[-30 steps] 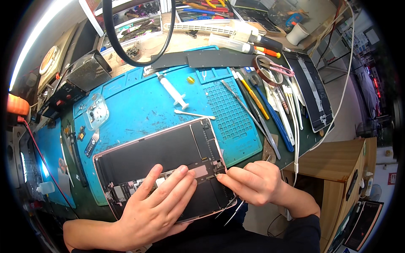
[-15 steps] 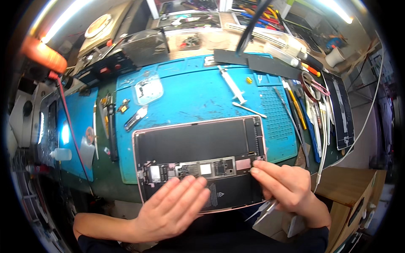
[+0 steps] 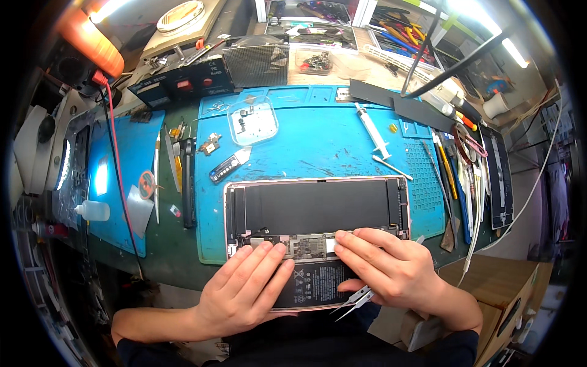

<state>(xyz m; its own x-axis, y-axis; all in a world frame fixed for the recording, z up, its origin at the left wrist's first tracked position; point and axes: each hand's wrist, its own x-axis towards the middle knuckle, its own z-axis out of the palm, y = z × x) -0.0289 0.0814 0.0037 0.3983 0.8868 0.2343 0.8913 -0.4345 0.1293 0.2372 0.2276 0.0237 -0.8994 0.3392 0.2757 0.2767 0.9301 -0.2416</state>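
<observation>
An opened tablet [image 3: 318,207] with a pink rim lies in front of me, its black battery cells and the metal-shielded circuit board [image 3: 306,248] between them exposed. My left hand [image 3: 244,284] rests flat on its lower left part, fingers stretched, fingertips on the left part of the board. With the fingertips of my right hand [image 3: 394,266] I touch the board near a white patch [image 3: 331,245]. A pair of silver tweezers [image 3: 354,300] is tucked in that same hand, tips pointing down and left past the lower battery. My palms hide parts of the tablet's lower half.
A blue work mat [image 3: 299,144] lies beneath the tablet. Beyond it are a clear tray with small parts [image 3: 253,122], a syringe [image 3: 372,131], a cotton swab [image 3: 392,167] and a utility knife [image 3: 230,164]. Several hand tools [image 3: 449,168] line the right side.
My right hand has slid left along the board, from the tablet's right edge to its middle, carrying the tweezers. My left hand stays on the lower left part. The whole view has shifted.
</observation>
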